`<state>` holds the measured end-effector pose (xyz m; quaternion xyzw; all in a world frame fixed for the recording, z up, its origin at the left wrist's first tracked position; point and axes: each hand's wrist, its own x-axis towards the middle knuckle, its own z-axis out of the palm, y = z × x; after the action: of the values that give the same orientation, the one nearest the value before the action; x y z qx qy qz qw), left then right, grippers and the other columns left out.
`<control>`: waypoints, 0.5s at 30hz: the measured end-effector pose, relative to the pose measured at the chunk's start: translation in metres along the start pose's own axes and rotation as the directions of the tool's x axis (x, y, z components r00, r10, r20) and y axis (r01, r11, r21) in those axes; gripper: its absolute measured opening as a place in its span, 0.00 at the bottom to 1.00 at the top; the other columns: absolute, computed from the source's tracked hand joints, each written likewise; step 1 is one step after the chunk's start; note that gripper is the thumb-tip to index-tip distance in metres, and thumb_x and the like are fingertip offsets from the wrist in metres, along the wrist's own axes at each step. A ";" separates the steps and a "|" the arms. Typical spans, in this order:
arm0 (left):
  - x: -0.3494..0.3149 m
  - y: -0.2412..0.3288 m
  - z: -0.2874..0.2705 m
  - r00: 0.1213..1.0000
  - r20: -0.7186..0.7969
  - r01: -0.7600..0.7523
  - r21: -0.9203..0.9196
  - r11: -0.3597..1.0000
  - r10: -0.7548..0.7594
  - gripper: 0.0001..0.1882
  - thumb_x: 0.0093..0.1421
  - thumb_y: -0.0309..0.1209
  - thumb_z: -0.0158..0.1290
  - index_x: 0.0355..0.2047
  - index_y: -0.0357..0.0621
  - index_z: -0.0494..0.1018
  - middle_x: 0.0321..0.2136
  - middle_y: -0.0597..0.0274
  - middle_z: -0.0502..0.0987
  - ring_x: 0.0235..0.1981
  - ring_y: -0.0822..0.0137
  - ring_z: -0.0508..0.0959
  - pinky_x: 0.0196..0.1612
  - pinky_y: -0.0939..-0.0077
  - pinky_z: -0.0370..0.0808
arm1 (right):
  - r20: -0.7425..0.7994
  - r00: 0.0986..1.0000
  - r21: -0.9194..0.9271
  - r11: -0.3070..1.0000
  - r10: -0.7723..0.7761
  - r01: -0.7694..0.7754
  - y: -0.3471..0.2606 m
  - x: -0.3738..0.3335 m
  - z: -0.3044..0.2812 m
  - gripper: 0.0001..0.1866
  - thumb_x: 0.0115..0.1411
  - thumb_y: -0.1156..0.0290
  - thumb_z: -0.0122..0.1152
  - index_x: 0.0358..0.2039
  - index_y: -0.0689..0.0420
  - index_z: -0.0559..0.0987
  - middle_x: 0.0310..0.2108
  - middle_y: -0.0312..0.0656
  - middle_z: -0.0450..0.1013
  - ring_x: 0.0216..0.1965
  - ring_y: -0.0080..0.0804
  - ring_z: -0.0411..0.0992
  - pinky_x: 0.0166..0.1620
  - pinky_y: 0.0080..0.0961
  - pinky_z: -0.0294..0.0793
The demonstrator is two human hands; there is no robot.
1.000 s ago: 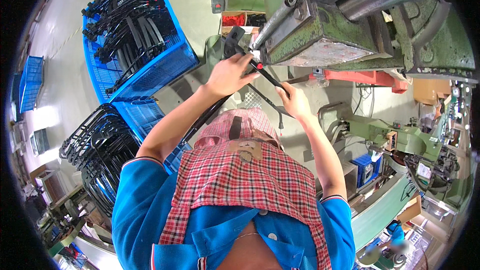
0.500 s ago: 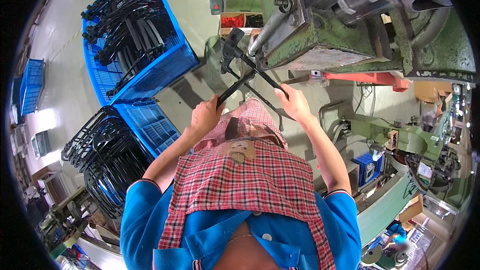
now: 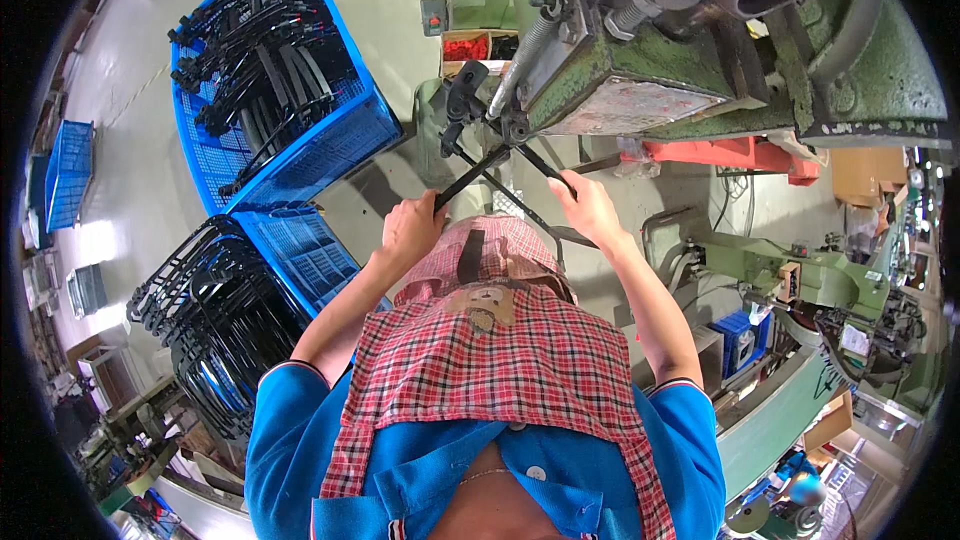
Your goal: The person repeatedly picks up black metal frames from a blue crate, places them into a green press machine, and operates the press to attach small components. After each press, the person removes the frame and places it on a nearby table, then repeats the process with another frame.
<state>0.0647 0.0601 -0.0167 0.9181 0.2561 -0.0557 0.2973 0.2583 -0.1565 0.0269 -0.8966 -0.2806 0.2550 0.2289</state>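
Both hands hold a black tubular metal frame (image 3: 474, 174) whose bars cross in front of the green machine. My left hand (image 3: 412, 226) is closed round the end of the left bar. Round the right bar, my right hand (image 3: 588, 206) is closed too. At the far end of the frame, a chunky black bracket (image 3: 466, 92) sits beside the machine's slanted bolt (image 3: 518, 65). A round fitting (image 3: 514, 126) at the machine's lower corner overlaps the crossing bars; whether they touch cannot be told. More thin black rods run below, toward my apron.
The green machine (image 3: 640, 70) fills the upper right. At left stand a blue crate (image 3: 330, 140) full of black parts and a stack of black frames (image 3: 215, 310). A box with red parts (image 3: 465, 46) lies beyond. A red bar (image 3: 720, 153) extends right; a person works at lower right.
The frame has shifted slightly in under the machine's corner, whose fitting now covers part of the right bar. Both hands keep their grip. The view has tilted a little.
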 end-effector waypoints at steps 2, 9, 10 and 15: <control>-0.001 0.001 0.000 1.000 0.006 -0.004 0.041 0.999 0.004 0.17 0.61 0.40 0.51 0.43 0.41 0.73 0.27 0.43 0.78 0.30 0.42 0.78 0.33 0.51 0.74 | -0.020 1.000 -0.002 1.000 -0.012 0.012 -0.002 -0.002 -0.001 0.17 0.63 0.55 0.52 0.34 0.57 0.75 0.26 0.55 0.74 0.33 0.59 0.71 0.35 0.48 0.69; -0.018 0.020 -0.041 0.998 -0.008 -0.060 0.073 0.996 0.061 0.13 0.56 0.36 0.56 0.39 0.44 0.72 0.24 0.47 0.78 0.28 0.44 0.78 0.31 0.51 0.74 | -0.230 0.965 0.154 0.974 -0.128 0.165 0.000 -0.046 0.002 0.16 0.62 0.58 0.55 0.40 0.58 0.76 0.25 0.59 0.73 0.31 0.60 0.73 0.34 0.46 0.73; -0.024 0.017 -0.032 0.999 -0.012 -0.041 0.081 0.996 0.042 0.13 0.56 0.36 0.56 0.38 0.45 0.72 0.24 0.47 0.78 0.28 0.44 0.78 0.31 0.52 0.74 | -0.167 0.982 0.155 0.981 -0.090 0.117 0.004 -0.057 0.011 0.16 0.62 0.58 0.55 0.41 0.58 0.76 0.24 0.59 0.73 0.30 0.60 0.73 0.34 0.47 0.73; -0.047 -0.009 0.049 0.996 -0.070 -0.037 0.168 0.985 0.050 0.13 0.56 0.41 0.57 0.35 0.47 0.75 0.26 0.49 0.79 0.29 0.47 0.79 0.31 0.54 0.74 | -0.066 0.993 0.168 0.980 -0.100 0.110 0.035 -0.110 0.039 0.18 0.60 0.58 0.56 0.45 0.56 0.72 0.25 0.59 0.73 0.30 0.62 0.73 0.34 0.52 0.72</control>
<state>0.0217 0.0177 -0.0492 0.9465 0.2412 -0.0366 0.2110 0.1705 -0.2398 0.0137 -0.8643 -0.2980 0.2399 0.3265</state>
